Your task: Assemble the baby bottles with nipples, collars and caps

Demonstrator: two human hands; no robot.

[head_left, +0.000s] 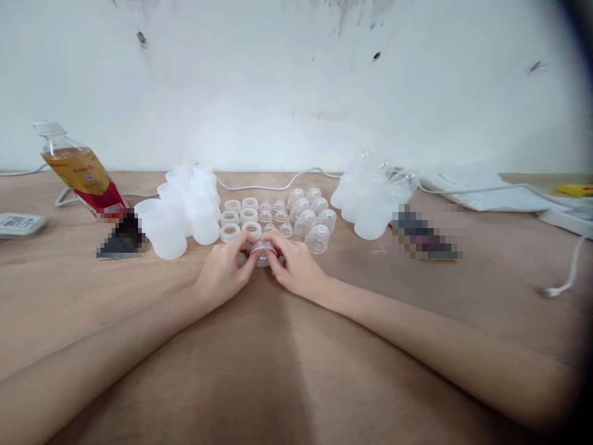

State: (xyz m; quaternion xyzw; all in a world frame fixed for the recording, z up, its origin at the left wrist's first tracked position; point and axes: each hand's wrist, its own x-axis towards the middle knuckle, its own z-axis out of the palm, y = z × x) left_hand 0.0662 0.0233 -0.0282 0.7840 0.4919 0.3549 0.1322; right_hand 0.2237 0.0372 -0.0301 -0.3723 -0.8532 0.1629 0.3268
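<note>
My left hand (227,266) and my right hand (296,266) meet at the middle of the table. Between them, thumbs and fingers pinch a translucent bottle ring (263,246) from both sides. A clear rounded part shows just under it; whether the two are joined I cannot tell. Just beyond my fingers stand rows of white screw rings (230,217), small clear nipples (280,216) and clear domed caps (317,238). My fingers partly hide the nearest nipples. Several frosted white bottles (169,238) are grouped to the left of these rows.
More frosted bottles (369,222), some under clear domes, stand at the right. A drink bottle (86,173) leans in view at the left, near a pale device (21,225). Blurred-out flat objects lie on both sides. A white cable (278,187) runs along the wall.
</note>
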